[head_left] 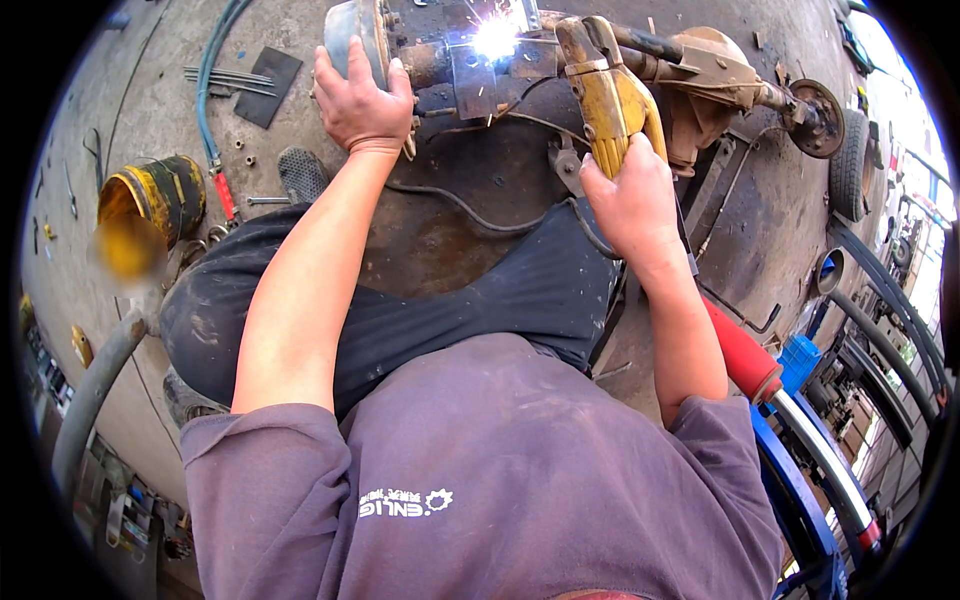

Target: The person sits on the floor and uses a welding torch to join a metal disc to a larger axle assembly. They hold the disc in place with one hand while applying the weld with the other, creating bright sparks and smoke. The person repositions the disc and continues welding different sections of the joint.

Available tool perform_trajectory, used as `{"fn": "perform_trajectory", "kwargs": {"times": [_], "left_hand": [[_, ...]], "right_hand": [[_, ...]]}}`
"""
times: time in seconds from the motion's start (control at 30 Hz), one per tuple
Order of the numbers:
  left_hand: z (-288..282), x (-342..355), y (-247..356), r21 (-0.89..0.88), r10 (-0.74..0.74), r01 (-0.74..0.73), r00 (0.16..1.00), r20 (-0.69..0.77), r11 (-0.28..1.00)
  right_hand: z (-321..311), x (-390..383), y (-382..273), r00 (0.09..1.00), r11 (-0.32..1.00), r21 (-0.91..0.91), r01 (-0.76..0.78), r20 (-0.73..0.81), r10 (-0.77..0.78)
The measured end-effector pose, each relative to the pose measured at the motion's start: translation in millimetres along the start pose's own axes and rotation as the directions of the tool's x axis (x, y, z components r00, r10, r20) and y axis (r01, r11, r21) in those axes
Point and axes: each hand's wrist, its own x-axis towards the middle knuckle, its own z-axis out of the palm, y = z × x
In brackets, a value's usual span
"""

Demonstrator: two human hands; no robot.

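So this looks like the middle of a stick-welding pass. The person's hands are well apart. The right hand (pixel 635 195) is wrapped around the yellow electrode holder (pixel 605 110), and the left hand (pixel 365 110) is spread over the round drum (pixel 352 42) at the near end of an old axle (pixel 775 95). Looks like it's bracing the thing, though you can't tell how hard it's pressing. No gloves on either one, btw.

The axle lies just beyond both hands, running from under the left one out past the right, with the big rusty differential housing (pixel 715 65) to the right of the holder. The arc (pixel 495 38) is lit between the hands and a bit ahead of them, right at the top of a flat bracket plate (pixel 474 88). The rod tip and bead are lost in the glare, so no idea how far along the seam is.

My guess is the next bit calls for a steady right wrist, an even gap and the left hand staying clear of the spatter. A dark cable (pixel 465 208) snakes below and between the hands, so snagging it could jerk the holder. Loose thin rods (pixel 228 78) sit left of the left hand.
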Motion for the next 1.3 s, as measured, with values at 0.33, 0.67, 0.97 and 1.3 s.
{"fn": "perform_trajectory", "kwargs": {"times": [0.33, 0.67, 0.97, 1.3], "left_hand": [[3.4, -1.0, -2.5, -0.026, 0.02, -0.02, 1.0, 0.005, 0.999], [3.7, -1.0, -3.2, -0.024, 0.028, -0.029, 1.0, -0.01, 0.999], [0.9, -0.5, -0.6, 0.005, 0.009, -0.009, 1.0, 0.003, 1.0], [0.9, -0.7, -0.7, -0.014, 0.016, -0.016, 1.0, -0.006, 1.0]], "right_hand": [[-0.3, 0.7, 1.5, 0.999, 1.0, 0.021, -0.008, -0.052, 0.009], [2.0, 0.5, 1.9, 0.999, 0.999, 0.012, -0.033, 0.003, 0.033], [0.2, -0.1, 3.4, 1.0, 0.999, 0.034, 0.024, -0.007, -0.024], [-0.6, 0.4, 1.1, 0.999, 0.999, 0.018, -0.035, -0.02, 0.036]]}}
